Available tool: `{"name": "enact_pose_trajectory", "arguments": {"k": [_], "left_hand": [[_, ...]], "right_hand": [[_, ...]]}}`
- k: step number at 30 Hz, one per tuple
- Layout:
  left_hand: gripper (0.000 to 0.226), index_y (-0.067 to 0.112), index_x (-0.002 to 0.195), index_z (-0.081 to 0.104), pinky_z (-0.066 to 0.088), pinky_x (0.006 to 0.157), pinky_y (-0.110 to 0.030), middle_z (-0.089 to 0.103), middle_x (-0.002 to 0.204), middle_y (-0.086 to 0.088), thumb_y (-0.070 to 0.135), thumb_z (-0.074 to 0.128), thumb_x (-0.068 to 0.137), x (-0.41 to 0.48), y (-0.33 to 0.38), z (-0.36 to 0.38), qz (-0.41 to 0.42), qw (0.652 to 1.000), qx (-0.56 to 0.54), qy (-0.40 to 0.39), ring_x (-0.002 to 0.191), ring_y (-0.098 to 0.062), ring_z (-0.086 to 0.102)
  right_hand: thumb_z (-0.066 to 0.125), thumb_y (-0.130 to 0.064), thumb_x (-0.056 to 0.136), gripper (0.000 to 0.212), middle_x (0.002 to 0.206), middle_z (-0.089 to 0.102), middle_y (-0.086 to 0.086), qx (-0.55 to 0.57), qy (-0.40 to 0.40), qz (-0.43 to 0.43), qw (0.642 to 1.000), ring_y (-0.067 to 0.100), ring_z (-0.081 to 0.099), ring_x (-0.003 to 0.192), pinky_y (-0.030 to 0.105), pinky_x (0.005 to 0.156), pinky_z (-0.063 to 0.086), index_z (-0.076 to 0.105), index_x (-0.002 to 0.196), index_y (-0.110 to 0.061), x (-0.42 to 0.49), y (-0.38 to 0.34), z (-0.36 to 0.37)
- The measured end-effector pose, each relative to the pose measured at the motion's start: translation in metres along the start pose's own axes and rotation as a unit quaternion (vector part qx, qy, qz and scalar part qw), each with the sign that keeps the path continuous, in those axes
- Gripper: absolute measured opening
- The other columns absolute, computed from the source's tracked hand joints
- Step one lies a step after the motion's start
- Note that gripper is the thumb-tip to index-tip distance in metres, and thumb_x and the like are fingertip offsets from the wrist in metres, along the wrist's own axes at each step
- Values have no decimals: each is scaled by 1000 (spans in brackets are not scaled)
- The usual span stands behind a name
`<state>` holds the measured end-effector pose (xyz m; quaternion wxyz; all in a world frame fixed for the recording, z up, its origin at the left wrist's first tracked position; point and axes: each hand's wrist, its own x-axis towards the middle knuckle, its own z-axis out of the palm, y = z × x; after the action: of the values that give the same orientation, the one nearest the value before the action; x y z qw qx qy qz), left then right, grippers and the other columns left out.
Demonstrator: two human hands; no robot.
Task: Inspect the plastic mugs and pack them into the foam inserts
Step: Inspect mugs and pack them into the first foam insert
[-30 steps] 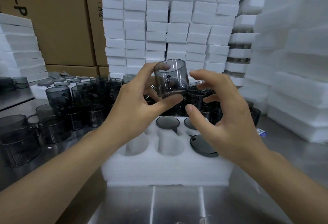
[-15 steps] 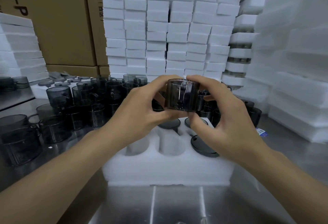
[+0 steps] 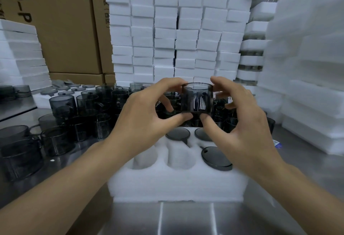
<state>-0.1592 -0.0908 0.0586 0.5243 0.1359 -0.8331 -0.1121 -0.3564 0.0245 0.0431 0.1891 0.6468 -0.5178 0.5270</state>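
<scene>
A smoky grey see-through plastic mug is held upright in the air between both hands. My left hand pinches its left side with thumb below and forefinger at the rim. My right hand pinches its right side the same way. Below them a white foam insert lies on the steel table. Two of its near holes are open. Dark round mug parts fill its right and far holes.
Many more grey mugs crowd the table to the left and behind the insert. Stacks of white foam blocks rise at the back and right. Cardboard boxes stand at the back left. Bare steel table lies near me.
The mug came down from a raised, tilted position to upright. My right hand, apart from it before, now pinches it together with my left hand.
</scene>
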Motion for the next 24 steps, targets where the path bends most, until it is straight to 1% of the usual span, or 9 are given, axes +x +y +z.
{"name": "enact_pose_trajectory", "arguments": {"k": [3,6,9,13,15,17,19,22,24], "left_hand": [[58,35,132,66,45,68,-10,74,120,25,34,94,81,0,-1,1,-25,999,-30,7,87,-15,74],[58,36,132,67,44,65,-8,77,120,21,31,93,81,1,3,0,-33,997,-69,19,85,-10,77],[58,40,133,65,44,63,-8,77,121,23,29,92,83,1,6,-1,-39,995,-90,20,85,-10,76],[60,36,140,64,44,64,-8,75,125,24,28,90,86,2,4,-1,-50,994,-95,1,88,-10,75],[62,35,144,63,45,66,-8,72,129,24,32,88,88,1,2,0,-43,996,-77,-6,94,-12,74],[70,40,149,57,46,65,-12,67,134,26,36,88,87,0,0,0,-32,998,-50,-6,100,-14,73],[77,45,151,53,46,67,-14,63,135,24,34,90,85,0,0,0,-11,999,-30,2,101,-17,73],[70,43,148,57,45,71,-13,61,133,21,31,88,86,1,0,0,27,1000,1,7,99,-19,72],[63,40,144,61,44,71,-10,64,133,21,30,84,86,1,-1,-1,32,999,14,9,97,-19,71]], "right_hand": [[75,-27,88,68,129,56,-21,-14,-1,-15,1000,2,52,126,13,104,37,50,151,-29,1,-1,-1],[76,-29,92,68,133,55,-22,-8,-15,6,1000,4,50,129,12,106,35,48,154,-30,1,1,-1],[77,-32,93,61,132,58,-20,1,-20,19,1000,5,51,129,15,106,37,53,150,-29,1,2,0],[76,-37,93,56,131,59,-26,12,-12,16,1000,4,53,128,15,105,39,56,145,-33,1,0,0],[76,-39,91,56,130,60,-26,13,-3,10,1000,6,54,127,16,104,40,57,143,-34,1,-1,0],[77,-41,89,54,127,61,-23,6,-1,0,1000,9,55,125,18,103,40,57,138,-34,1,-2,0],[78,-40,87,52,124,61,-20,-1,0,-5,1000,8,55,124,16,101,39,57,135,-33,1,-1,1],[82,-30,86,53,122,61,-20,1,9,2,1000,8,55,123,17,100,41,56,132,-33,1,1,2],[82,-25,85,55,122,60,-20,2,16,0,1000,8,56,123,17,99,42,55,132,-34,0,2,1]]}}
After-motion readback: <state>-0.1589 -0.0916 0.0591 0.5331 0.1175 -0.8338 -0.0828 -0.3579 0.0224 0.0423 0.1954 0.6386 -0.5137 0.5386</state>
